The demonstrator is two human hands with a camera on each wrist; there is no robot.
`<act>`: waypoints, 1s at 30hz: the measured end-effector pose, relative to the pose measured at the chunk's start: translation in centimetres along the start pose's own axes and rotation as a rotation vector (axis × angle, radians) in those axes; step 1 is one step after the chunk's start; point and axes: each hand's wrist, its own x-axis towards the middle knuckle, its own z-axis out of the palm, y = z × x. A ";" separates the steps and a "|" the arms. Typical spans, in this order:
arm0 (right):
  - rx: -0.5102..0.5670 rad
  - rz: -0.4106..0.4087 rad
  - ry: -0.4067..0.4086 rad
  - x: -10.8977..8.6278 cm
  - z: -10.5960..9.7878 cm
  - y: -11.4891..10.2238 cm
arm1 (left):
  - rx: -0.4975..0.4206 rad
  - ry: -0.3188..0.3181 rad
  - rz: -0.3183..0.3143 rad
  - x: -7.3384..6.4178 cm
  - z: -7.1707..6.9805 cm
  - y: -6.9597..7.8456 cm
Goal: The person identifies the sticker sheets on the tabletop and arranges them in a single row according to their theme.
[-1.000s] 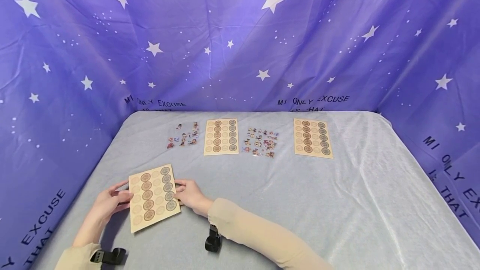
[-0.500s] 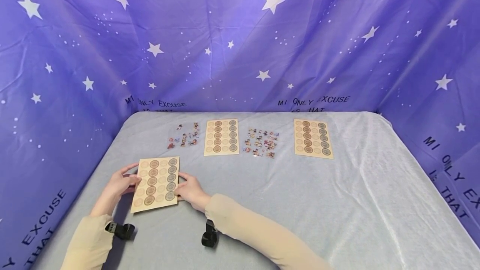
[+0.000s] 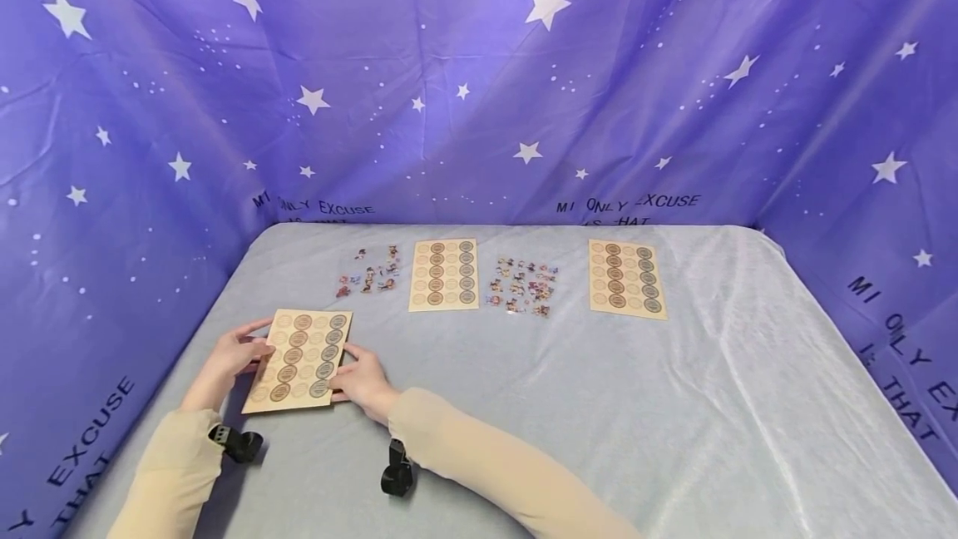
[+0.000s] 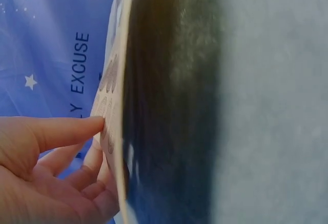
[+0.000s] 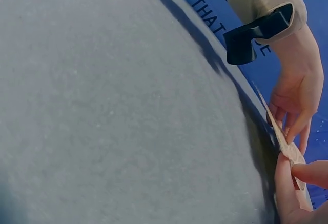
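A cream sticker sheet [image 3: 302, 360] printed with rows of round brown and grey seals is held between both hands above the table's left side. My left hand [image 3: 228, 360] pinches its left edge, the thumb on the printed face and the other fingers behind. At the opposite edge my right hand [image 3: 365, 379] grips the sheet the same way, low on that side. The left wrist view shows the sheet [image 4: 114, 106] nearly edge-on, with a dark shadow beside it. In the right wrist view, both hands appear at the sheet [image 5: 289, 152] along the right border.
Two matching seal sheets lie farther back, one near the middle [image 3: 444, 274] and one to the right [image 3: 626, 279]. Clear sheets of small colourful figure stickers lie at the back left [image 3: 368, 270] and centre [image 3: 521, 285]. Purple star-printed curtains [image 3: 479, 65] surround the grey cloth-covered table [image 3: 599, 406].
Both hands have moved the held seal sheet away from the table's front edge, and its tilt has turned. It shifted right, then slightly back left. The other sheets stay in place.
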 end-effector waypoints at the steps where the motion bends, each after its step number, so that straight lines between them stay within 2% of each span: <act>1: 0.008 -0.002 -0.001 0.0 0.1 0.1 | 0.005 0.002 0.002 0.1 -0.1 0.0; 7: 0.032 0.002 -0.027 0.0 0.1 0.7 | 0.013 -0.003 0.004 0.3 -0.4 -0.6; 10: 0.053 -0.006 -0.060 0.0 0.1 0.8 | -0.017 0.016 -0.023 0.2 -0.4 -0.9; 14: 0.060 -0.013 -0.101 0.1 0.0 0.8 | -0.031 0.020 -0.022 0.2 -0.7 -1.3; 19: 0.023 -0.013 -0.108 0.1 0.0 1.0 | -0.042 0.021 -0.019 0.1 -0.8 -1.9; 30: -0.057 -0.029 -0.101 0.2 0.1 1.0 | -0.015 0.002 -0.018 0.1 -0.8 -1.7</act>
